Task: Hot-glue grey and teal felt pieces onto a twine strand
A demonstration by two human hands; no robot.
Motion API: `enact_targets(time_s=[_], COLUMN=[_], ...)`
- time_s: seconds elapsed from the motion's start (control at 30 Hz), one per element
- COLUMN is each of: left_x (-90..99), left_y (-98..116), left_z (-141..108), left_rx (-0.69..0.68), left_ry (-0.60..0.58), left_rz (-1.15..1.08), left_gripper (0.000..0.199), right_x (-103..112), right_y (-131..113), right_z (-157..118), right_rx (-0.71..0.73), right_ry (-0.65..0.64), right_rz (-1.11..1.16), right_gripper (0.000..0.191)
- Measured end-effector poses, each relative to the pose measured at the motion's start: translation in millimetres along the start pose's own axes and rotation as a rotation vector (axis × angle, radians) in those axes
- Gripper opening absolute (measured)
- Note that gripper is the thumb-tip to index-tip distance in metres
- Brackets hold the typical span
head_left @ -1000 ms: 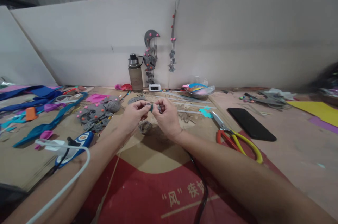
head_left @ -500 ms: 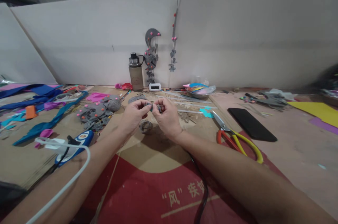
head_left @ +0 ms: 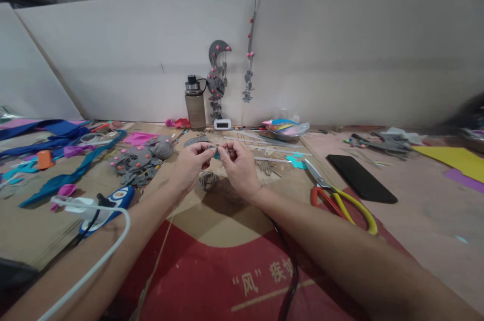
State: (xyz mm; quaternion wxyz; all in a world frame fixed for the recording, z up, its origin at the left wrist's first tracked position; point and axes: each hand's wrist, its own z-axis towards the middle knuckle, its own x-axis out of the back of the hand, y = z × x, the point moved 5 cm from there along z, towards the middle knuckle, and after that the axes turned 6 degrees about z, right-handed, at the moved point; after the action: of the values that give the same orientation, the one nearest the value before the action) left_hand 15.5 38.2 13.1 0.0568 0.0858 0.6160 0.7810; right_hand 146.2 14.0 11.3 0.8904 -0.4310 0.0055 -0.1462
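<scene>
My left hand (head_left: 193,162) and my right hand (head_left: 241,169) meet fingertip to fingertip above the cardboard. Both are closed in a pinch. Between them is a small piece, dark grey to teal, mostly covered by the fingers; its kind cannot be made out. Just below the hands lies a small ball of grey yarn (head_left: 208,181). Left of my left hand is a pile of grey felt pieces with pink and orange pompoms (head_left: 138,158), with a larger grey yarn ball (head_left: 163,149) beside it.
Red-and-yellow-handled scissors (head_left: 321,182) and a black phone (head_left: 361,178) lie at right. A blue power strip (head_left: 120,200) with a white cable sits by my left forearm. A bottle (head_left: 195,112) and small digital clock (head_left: 222,124) stand at the back, near hanging grey felt ornaments (head_left: 216,84).
The fingertips have shifted slightly around the small piece, and less grey shows at my right fingers. Both hands stay in the same place, still pinching.
</scene>
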Motion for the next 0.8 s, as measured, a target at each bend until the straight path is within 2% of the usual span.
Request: enact_targets(time_s=[0.3, 0.47, 0.63, 0.8], left_x=[4.7, 1.6, 4.4, 6.6], left_y=[1.6, 0.4, 1.8, 2.1], left_z=[2.4, 4.1, 4.4, 3.3], left_rx=[-0.103, -0.068, -0.059, -0.004], left_ry=[0.016, -0.026, 0.0, 0.026], left_rz=[0.237, 0.11, 0.05, 0.002], left_gripper=[0.021, 0.022, 0.024, 0.024], right_x=[-1.3, 0.9, 1.2, 1.1], right_y=[0.7, 5.7, 6.5, 3.6], right_z=[0.9, 3.3, 4.1, 3.5], right_rx=[-0.011, -0.053, -0.051, -0.024], right_ry=[-0.012, 0.029, 0.005, -0.011], right_rz=[-0.028, 0.046, 0.124, 0.108], right_gripper=[0.009, 0.013, 0.018, 0.018])
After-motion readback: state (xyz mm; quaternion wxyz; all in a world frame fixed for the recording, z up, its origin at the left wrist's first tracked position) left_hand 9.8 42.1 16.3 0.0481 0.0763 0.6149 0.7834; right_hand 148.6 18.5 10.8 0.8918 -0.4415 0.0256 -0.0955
